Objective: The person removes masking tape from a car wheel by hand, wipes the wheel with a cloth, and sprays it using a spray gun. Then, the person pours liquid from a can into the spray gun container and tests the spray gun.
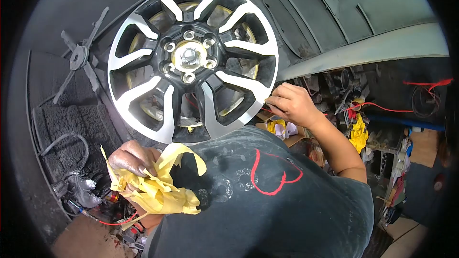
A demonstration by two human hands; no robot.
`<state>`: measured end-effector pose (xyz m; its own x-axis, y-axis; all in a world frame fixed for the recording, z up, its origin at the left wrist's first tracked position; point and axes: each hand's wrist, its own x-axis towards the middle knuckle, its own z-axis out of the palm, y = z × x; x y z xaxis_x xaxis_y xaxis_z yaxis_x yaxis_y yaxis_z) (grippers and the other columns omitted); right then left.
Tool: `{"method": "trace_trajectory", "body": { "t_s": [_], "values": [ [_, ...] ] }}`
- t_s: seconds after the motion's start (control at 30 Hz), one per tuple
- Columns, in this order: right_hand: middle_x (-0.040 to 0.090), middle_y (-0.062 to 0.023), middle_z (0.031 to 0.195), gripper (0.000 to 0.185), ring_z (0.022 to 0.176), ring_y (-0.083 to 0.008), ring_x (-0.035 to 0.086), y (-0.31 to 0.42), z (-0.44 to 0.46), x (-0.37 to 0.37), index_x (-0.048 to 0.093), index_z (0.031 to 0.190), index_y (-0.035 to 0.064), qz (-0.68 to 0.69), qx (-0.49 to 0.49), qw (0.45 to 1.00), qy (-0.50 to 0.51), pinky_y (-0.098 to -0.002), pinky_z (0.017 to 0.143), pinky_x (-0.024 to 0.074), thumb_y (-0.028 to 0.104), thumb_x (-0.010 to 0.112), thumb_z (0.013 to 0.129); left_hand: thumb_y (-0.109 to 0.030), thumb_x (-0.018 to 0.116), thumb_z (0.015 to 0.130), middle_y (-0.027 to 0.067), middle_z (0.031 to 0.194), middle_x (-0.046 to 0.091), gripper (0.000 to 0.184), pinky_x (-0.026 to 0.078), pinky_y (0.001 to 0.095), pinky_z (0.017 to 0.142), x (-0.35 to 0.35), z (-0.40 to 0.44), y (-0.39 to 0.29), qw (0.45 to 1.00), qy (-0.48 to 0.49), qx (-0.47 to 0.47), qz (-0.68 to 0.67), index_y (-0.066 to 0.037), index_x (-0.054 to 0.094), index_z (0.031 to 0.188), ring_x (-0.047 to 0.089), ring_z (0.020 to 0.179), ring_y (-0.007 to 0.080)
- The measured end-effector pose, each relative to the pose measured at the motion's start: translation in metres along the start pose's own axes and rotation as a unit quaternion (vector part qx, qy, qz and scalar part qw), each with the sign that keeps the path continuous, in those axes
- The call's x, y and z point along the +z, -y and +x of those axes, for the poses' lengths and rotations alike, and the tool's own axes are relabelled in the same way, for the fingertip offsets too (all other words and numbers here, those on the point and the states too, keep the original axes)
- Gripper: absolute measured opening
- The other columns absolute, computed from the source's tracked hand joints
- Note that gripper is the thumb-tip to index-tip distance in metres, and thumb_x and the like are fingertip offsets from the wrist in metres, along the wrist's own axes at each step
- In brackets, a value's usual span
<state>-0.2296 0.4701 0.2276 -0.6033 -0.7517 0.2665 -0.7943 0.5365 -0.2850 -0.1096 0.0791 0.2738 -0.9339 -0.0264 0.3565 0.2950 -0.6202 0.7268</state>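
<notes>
My left hand (136, 160) is closed around a crumpled bundle of yellow masking tape (162, 198), with loose strips sticking out on several sides. At the lower right edge of a black and silver alloy wheel (189, 88), my right hand (292, 102) has its fingers curled, the fingertips pinching the rim. The wheel faces me. Yellowish tape or paper (246, 33) shows behind its spokes, and a yellowed patch surrounds the centre hub (190, 56). My dark T-shirt (267, 215) with a red drawn mark lies below the wheel.
To the left stands a grey, dust-coated star-shaped bracket (79, 58) near a dark textured pad (71, 136). A spray gun (79, 188) with a red hose is at lower left. On the right, cluttered shelves hold tools, a yellow cloth (358, 134) and a red cord (387, 108).
</notes>
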Motion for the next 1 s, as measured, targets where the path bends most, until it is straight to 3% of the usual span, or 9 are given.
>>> {"method": "trace_trajectory", "body": {
  "t_s": [0.37, 0.53, 0.77, 0.83, 0.93, 1.0],
  "values": [
    [0.055, -0.0011, 0.079, 0.016, 0.07, -0.0193, 0.059, 0.002, 0.011, -0.004, 0.069, 0.083, 0.0083, -0.045, -0.052, 0.997, 0.032, -0.0333, 0.06, 0.0507, 0.01, 0.074, 0.068, -0.02, 0.081, 0.088, 0.0153, 0.082, 0.061, 0.032, 0.054, 0.0361, 0.06, -0.009, 0.003, 0.006, 1.0, 0.006, -0.006, -0.017, 0.003, 0.06, 0.093, 0.061, 0.06, 0.0217],
    [0.053, -0.0017, 0.078, 0.016, 0.07, -0.0193, 0.059, 0.003, 0.016, -0.006, 0.068, 0.082, 0.0078, -0.044, -0.063, 0.996, 0.049, -0.0337, 0.059, 0.0504, 0.011, 0.073, 0.067, -0.02, 0.081, 0.088, 0.0155, 0.084, 0.061, 0.031, 0.054, 0.0359, 0.062, -0.02, 0.006, 0.003, 0.998, 0.063, -0.011, -0.003, 0.003, 0.061, 0.094, 0.062, 0.062, 0.022],
    [0.053, -0.0025, 0.082, 0.016, 0.073, -0.0206, 0.06, 0.001, 0.025, -0.005, 0.064, 0.084, 0.0067, -0.071, -0.082, 0.99, 0.087, -0.0338, 0.064, 0.0536, 0.013, 0.072, 0.072, -0.02, 0.08, 0.089, 0.015, 0.085, 0.061, 0.03, 0.053, 0.0369, 0.061, -0.014, 0.001, 0.002, 0.999, 0.017, -0.001, -0.034, 0.002, 0.061, 0.095, 0.061, 0.062, 0.021],
    [0.053, -0.0029, 0.083, 0.016, 0.074, -0.0212, 0.06, -0.002, 0.028, -0.006, 0.063, 0.086, 0.0065, -0.074, -0.082, 0.988, 0.106, -0.0341, 0.064, 0.0542, 0.014, 0.071, 0.074, -0.016, 0.077, 0.091, 0.0148, 0.092, 0.058, 0.028, 0.054, 0.0396, 0.065, -0.022, 0.0, 0.001, 0.997, 0.077, -0.004, -0.025, 0.002, 0.057, 0.1, 0.063, 0.072, 0.0222],
    [0.056, -0.0047, 0.085, 0.016, 0.076, -0.0242, 0.062, -0.006, 0.025, -0.006, 0.063, 0.089, 0.0067, -0.038, -0.051, 0.993, 0.101, -0.0368, 0.064, 0.0544, 0.01, 0.072, 0.076, -0.016, 0.077, 0.091, 0.0146, 0.092, 0.059, 0.028, 0.054, 0.0398, 0.065, -0.023, -0.001, 0.003, 0.996, 0.082, 0.009, -0.028, 0.002, 0.057, 0.1, 0.063, 0.072, 0.0222],
    [0.06, -0.0063, 0.09, 0.019, 0.079, -0.0273, 0.065, -0.007, 0.021, -0.008, 0.064, 0.093, 0.0071, 0.028, 0.053, 0.998, 0.034, -0.0387, 0.066, 0.0547, 0.007, 0.075, 0.077, -0.016, 0.077, 0.091, 0.0145, 0.092, 0.059, 0.028, 0.054, 0.04, 0.065, -0.023, -0.003, 0.004, 0.996, 0.082, 0.02, -0.029, 0.002, 0.058, 0.1, 0.063, 0.072, 0.0223]
  ]
}}
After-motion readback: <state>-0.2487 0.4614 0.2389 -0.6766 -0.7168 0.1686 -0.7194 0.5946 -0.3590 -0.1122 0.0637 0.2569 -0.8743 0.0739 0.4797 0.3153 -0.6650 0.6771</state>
